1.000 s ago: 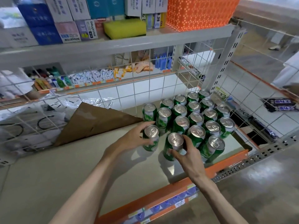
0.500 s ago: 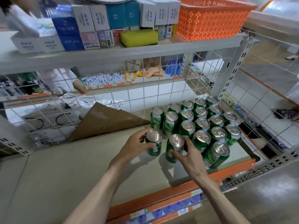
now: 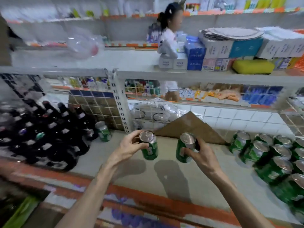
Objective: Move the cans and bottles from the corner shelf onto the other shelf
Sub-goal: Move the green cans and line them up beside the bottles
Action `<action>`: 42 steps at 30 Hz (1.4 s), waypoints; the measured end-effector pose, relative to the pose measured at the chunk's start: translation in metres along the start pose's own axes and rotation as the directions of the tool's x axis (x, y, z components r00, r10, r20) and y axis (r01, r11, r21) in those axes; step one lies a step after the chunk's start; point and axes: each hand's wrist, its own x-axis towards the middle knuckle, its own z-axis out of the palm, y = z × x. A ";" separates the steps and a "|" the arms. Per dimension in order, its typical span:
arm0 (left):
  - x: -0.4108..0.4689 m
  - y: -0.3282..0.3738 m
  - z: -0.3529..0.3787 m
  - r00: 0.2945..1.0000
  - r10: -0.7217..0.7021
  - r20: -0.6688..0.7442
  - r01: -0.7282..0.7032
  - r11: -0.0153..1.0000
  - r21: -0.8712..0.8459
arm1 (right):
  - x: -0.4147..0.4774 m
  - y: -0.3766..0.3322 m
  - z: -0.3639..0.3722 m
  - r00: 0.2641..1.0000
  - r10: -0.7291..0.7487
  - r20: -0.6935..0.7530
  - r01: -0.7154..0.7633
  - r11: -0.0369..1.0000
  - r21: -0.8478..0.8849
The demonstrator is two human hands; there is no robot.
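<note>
Two green cans, left can (image 3: 149, 148) gripped by left hand (image 3: 130, 148), right can (image 3: 185, 148) by right hand (image 3: 201, 156), mid-frame above bare shelf (image 3: 164, 176); bottles (image 3: 46, 135) left, can cluster (image 3: 269, 155) right.

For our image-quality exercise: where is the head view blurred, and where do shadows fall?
Head view: dark bottles at left and the orange shelf edge smear with motion blur; both held cans, left and right, stay fairly sharp and cast two shadows on the shelf.

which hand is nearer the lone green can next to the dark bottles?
Left. The left hand, holding a can, is just right of the lone can. The right hand, with its own can, is farther right.
</note>
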 end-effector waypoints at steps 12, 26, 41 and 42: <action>-0.076 -0.075 -0.183 0.984 -0.066 -0.165 0.079 0.994 0.074 | 0.028 -0.089 0.172 0.982 -0.098 0.161 0.092 0.995 0.044; -0.061 -0.163 -0.225 0.987 -0.156 -0.047 0.157 0.988 0.009 | 0.052 -0.096 0.293 0.971 -0.053 0.231 0.044 0.998 0.044; -0.070 -0.167 -0.240 0.993 -0.095 -0.066 0.094 0.996 -0.006 | 0.058 -0.116 0.348 0.954 -0.116 0.276 0.105 0.993 0.054; -0.070 -0.165 -0.240 0.994 -0.088 -0.059 0.089 0.996 0.000 | 0.057 -0.121 0.349 0.954 -0.120 0.274 0.113 0.993 0.041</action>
